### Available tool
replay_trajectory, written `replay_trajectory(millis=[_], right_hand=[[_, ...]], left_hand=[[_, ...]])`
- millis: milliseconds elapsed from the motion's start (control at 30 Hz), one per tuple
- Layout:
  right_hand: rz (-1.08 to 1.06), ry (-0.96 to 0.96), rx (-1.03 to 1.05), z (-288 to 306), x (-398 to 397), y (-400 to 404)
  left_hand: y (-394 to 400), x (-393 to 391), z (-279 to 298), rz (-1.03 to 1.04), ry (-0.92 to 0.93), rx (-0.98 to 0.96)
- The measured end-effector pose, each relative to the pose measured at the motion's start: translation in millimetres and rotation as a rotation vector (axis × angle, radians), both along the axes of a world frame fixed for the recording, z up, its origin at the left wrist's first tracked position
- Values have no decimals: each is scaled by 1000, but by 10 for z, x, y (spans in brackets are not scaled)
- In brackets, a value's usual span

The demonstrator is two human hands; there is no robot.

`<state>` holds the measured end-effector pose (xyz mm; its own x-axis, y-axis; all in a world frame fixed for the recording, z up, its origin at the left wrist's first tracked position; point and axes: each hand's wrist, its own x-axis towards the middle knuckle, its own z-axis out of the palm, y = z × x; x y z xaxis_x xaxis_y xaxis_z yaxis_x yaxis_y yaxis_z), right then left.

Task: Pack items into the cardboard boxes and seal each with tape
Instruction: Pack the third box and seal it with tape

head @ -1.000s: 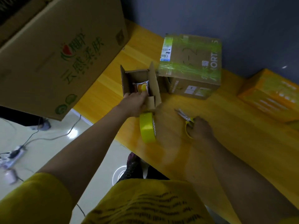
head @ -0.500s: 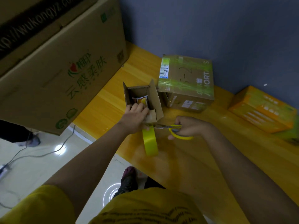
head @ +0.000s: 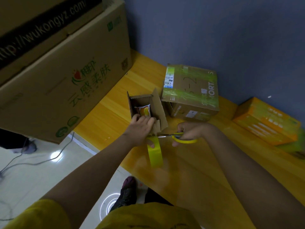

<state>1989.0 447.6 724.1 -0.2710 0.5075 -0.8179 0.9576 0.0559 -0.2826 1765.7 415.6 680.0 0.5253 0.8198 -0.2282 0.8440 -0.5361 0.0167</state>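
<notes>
Two hands | left hand (head: 140, 128) presses light, crushable small open cardboard box (head: 145, 106), roll of yellow tape (head: 155, 152) beneath | right hand (head: 189, 131) fingers curled through yellow-handled scissors (head: 178, 138) | steady by stiff corners

My left hand (head: 141, 129) presses small open box (head: 146, 109); tape roll (head: 155, 152) just below; right hand (head: 189, 131) grips scissors (head: 179, 138) beside it.
</notes>
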Motion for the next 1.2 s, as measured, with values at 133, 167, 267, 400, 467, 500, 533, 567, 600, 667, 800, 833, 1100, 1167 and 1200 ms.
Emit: replay_trajectory(millis=[133,167,267,400,467,500,533,567,600,667,800,833,1100,1167,1200], right_hand=[[10,2,-8,-111,-2,64],[10,24,-8,-140,-13,84],[21,72,-5,-209,-69,154],[31,86,37,-345,-119,171],[62,106,86,-386,-121,148],[75,123,122,-381,-115,142],[82,131,162,-357,-92,143],[82,134,191,-314,-54,146],[83,119,203,-269,7,147],[118,4,198,-171,170,110],[128,-354,326,-312,487,-148],[48,-372,342,-438,515,-247],[-578,198,493,-868,3,-816],[-693,536,196,-771,-239,-915],[-702,605,67,-737,-333,-977]], left_hand=[[-2,-68,-106,-34,-28,67],[7,-76,-111,-39,-47,54],[44,-95,-109,-86,-83,79],[47,-103,-128,-109,-54,93],[47,-92,-139,-122,-50,129],[58,-93,-142,-126,-60,143],[67,-95,-137,-118,-63,142],[69,-96,-130,-101,-62,129],[71,-101,-128,-81,-56,117],[64,-91,-111,-45,-43,99],[55,-38,-59,18,-25,22],[51,-17,-49,32,-2,21],[19,87,-34,146,72,-21],[17,85,-28,157,71,-30],[15,82,-18,160,77,-34]])
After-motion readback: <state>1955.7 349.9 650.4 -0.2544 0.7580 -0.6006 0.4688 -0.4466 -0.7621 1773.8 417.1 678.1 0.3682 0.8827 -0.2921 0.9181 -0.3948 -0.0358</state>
